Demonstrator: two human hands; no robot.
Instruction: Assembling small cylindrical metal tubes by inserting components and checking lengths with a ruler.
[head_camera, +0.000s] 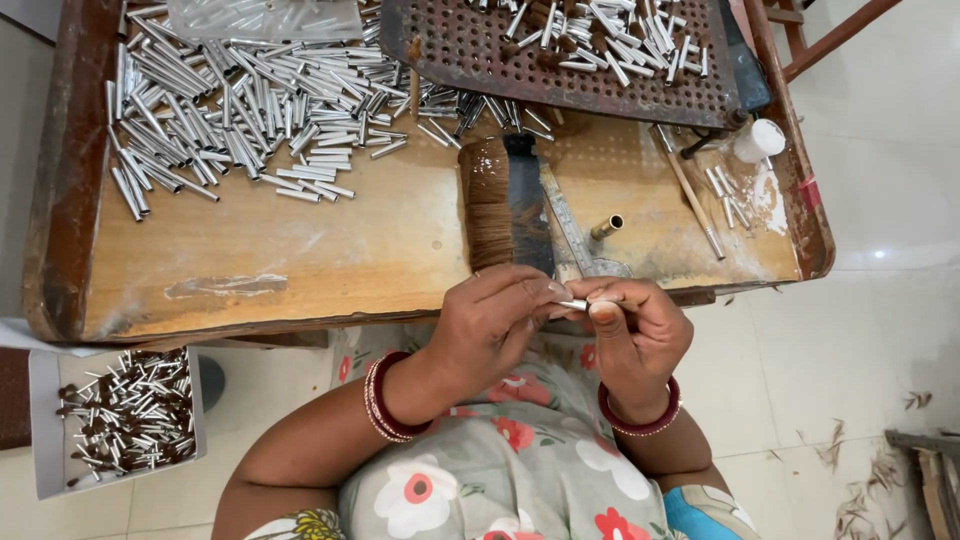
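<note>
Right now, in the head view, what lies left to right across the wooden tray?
Heap of silver tubes → flat brown brush → brass tube → thin stick → small white pot.

tube in my fingers (574, 304): shiny smooth metal
table (300, 250): worn matt wood
brush (490, 200): coarse brown bristle

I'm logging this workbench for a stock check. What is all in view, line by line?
Tubes: many, silver, heaped far left on bench.
Perforated tray: one, rusty brown, far right, holding more tubes.
Hair bundle: one, brown, bench centre.
Brass tube: one, beside the bundle.
White pot: one, right edge.
Box: one, white, floor left, filled tubes inside.
Small tube: one, silver, between both hands.
Left hand: pinching it.
Right hand: pinching it.
</note>
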